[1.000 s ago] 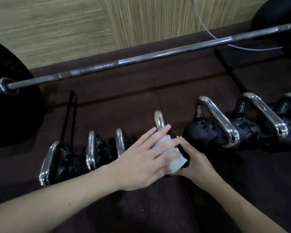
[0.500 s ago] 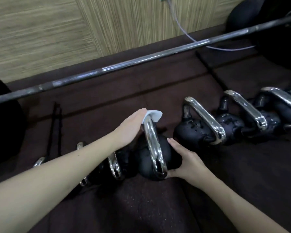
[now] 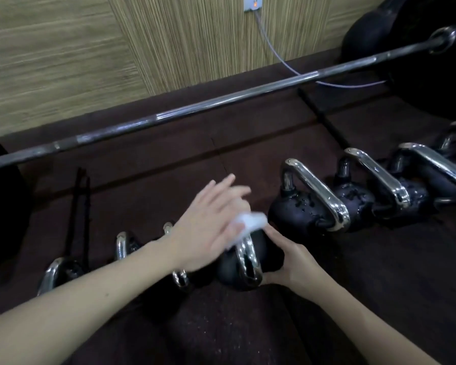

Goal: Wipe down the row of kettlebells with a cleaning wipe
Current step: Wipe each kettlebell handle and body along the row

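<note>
White wipe (image 3: 250, 223) under left hand (image 3: 211, 227), on kettlebell (image 3: 244, 262), right hand (image 3: 291, 259) steadying

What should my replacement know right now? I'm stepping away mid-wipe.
Left hand: presses the white cleaning wipe onto the chrome handle of the fourth kettlebell from the left.
Right hand: steadies that kettlebell's right side.
Done: cannot tell which bells are finished; the kettlebells to the right look wet.
Left: finish this one, check the rest.
</note>
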{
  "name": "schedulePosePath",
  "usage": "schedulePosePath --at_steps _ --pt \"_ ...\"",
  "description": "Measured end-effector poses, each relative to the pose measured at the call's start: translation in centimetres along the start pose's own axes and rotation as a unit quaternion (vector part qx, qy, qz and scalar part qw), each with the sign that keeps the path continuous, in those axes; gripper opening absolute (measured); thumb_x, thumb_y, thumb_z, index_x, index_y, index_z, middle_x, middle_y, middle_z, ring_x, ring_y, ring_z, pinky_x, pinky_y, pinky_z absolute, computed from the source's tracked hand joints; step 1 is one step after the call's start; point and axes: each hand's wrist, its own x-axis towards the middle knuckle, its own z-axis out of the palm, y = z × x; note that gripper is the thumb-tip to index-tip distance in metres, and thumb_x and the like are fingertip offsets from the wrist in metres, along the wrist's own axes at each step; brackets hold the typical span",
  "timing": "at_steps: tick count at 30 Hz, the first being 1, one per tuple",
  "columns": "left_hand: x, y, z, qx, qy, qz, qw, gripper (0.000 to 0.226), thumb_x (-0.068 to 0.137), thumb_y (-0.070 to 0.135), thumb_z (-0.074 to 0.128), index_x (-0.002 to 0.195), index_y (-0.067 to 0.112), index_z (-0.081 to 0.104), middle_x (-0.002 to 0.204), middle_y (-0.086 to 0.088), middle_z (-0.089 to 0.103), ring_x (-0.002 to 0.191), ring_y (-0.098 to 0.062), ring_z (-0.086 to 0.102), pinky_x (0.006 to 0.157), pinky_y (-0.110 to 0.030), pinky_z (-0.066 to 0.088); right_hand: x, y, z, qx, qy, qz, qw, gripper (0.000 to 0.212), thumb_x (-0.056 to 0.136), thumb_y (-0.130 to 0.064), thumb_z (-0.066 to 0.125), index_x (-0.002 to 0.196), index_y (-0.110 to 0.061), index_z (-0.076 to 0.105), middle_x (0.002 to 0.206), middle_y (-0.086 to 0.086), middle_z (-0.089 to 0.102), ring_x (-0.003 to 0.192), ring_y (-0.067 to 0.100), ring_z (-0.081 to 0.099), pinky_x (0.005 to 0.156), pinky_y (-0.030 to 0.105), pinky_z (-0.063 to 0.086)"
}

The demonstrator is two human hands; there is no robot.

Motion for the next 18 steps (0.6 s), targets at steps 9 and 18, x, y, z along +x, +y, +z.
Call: schedulePosePath --at_steps 9,18 --pt "3.4 0.9 1.6 -0.477 0.087 -0.408 0.774 0.062 0.095 0.075 0.031 0.136 0.038 0.060 0.137 0.013 0.063 0.136 -0.009 0.052 0.123 -0.036 0.029 -0.3 -0.3 -0.1 0.007 -0.013 0.007 1.000 0.129 0.053 -0.046 0.102 0.161 -0.047 0.031 0.166 -0.029 0.028 0.153 -0.015 0.018 0.130 0.031 0.025" --pt "-3.7 2.6 3.1 0.203 -0.031 0.148 0.967 0.040 0.106 0.047 0.049 0.137 0.026 0.061 0.165 -0.005 0.042 0.161 -0.037 0.011 0.130 -0.058 0.011 -0.2 -0.2 -0.2 -0.002 0.001 -0.021 1.000 0.111 0.066 -0.043 0.099 0.155 -0.054 0.032 0.168 -0.018 0.034 0.152 -0.008 0.029 0.126 0.026 0.032"
